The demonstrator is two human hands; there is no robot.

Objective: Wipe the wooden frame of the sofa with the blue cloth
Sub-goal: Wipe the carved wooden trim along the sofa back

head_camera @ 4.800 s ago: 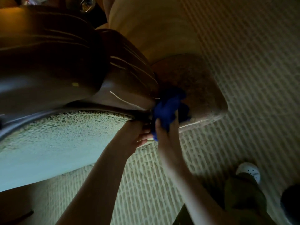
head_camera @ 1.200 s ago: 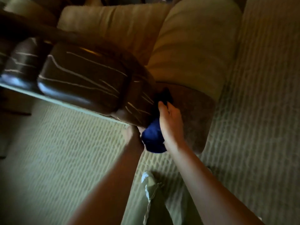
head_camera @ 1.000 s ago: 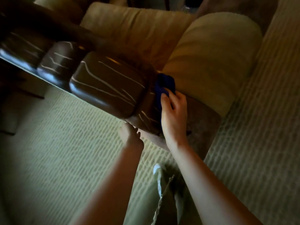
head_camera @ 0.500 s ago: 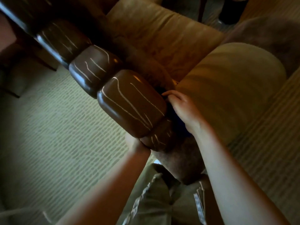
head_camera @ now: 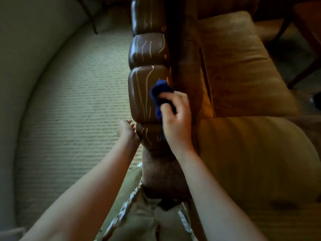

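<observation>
1. My right hand point(head_camera: 176, 119) holds the blue cloth point(head_camera: 159, 94), my fingers point(head_camera: 180, 100) curled over the bunched fabric and pressing it onto the wooden frame point(head_camera: 147, 94).
2. The cloth lies on the right half of the broad lobed block of the frame, its bunched end poking out beyond my fingertips and a strip trailing back under my palm.
3. My left hand point(head_camera: 126, 130) is against the left side of the frame, just below that block; its fingers are loosely bent and hold nothing.
4. The tan sofa cushion point(head_camera: 243, 70) lies right of the frame, and the ribbed carpet point(head_camera: 78, 101) stretches to the left.
</observation>
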